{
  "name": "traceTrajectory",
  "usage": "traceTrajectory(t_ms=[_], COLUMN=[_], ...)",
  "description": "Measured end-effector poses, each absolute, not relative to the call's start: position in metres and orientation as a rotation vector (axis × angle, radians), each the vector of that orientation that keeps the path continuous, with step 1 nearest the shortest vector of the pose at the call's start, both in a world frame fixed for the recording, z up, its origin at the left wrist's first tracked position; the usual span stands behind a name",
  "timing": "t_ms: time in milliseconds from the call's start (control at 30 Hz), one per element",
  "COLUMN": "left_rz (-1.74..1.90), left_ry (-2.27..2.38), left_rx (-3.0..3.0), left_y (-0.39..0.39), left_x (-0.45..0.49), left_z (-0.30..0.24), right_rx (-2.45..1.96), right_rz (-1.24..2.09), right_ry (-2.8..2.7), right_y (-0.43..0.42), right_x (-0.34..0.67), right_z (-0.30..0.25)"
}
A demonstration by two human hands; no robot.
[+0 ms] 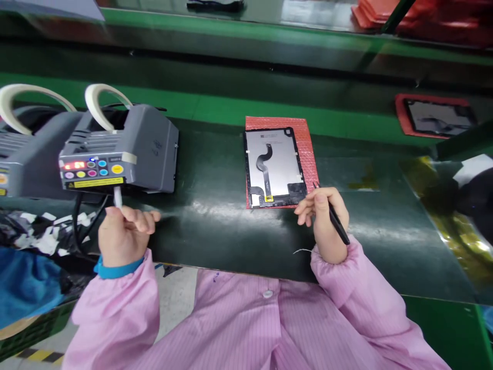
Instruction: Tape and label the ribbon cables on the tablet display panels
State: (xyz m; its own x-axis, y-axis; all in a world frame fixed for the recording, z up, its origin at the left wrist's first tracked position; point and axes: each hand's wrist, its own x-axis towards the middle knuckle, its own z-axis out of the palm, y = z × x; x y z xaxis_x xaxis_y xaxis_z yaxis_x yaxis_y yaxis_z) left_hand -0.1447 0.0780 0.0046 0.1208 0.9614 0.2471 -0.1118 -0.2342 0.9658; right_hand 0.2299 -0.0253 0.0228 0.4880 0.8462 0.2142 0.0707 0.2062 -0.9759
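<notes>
My left hand (125, 231), with a blue band at the wrist, pinches the end of a short white tape strip (117, 197). That strip hangs from the front of a grey tape dispenser (150, 149) with a lit display. Between the thumb and fingers of my right hand (327, 221) is a pair of black tweezers (338, 226), its tip pointing up and left. Just left of that hand lies a tablet screen panel (283, 159), silver back up, with a black flex cable (265, 172) across it. Beneath the panel is a red bubble-wrap sheet (308, 149).
A second grey dispenser (34, 154) stands at the far left. White tape scraps (48, 239) lie below it beside a black cable. At the right, another panel (439, 117) rests on red wrap, and yellowish film (450, 216) covers the table. Red bags (442, 20) sit on the shelf.
</notes>
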Motion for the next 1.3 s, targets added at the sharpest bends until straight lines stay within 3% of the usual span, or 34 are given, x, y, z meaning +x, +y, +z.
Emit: traceTrajectory(t_ms=[100,267,367,633,933,1300], left_rz=[1.223,0.569,0.387,0.539,0.799,0.581], left_ry=[0.808,0.578,0.448,0.526,1.013,0.785], left_rx=[1.516,1.79,1.898,1.965,2.099,2.527], left_y=[0.068,0.07,0.085,0.116,0.182,0.164], left_x=[-0.103,-0.021,0.019,0.042,-0.002,0.017], left_z=[0.011,0.027,0.033,0.016,-0.007,-0.003], right_rx=[-1.226,-1.182,-1.187,-1.174,-1.243,-1.272], right_rz=[0.681,0.902,1.038,1.109,1.33,1.216], right_ry=[-0.963,-1.098,-1.215,-1.209,-1.0,-1.122], right_y=[-0.024,-0.004,0.017,0.076,0.118,0.129], right_x=[0.229,0.224,0.228,0.247,0.233,0.239], right_z=[0.019,0.03,0.049,0.084,0.033,-0.001])
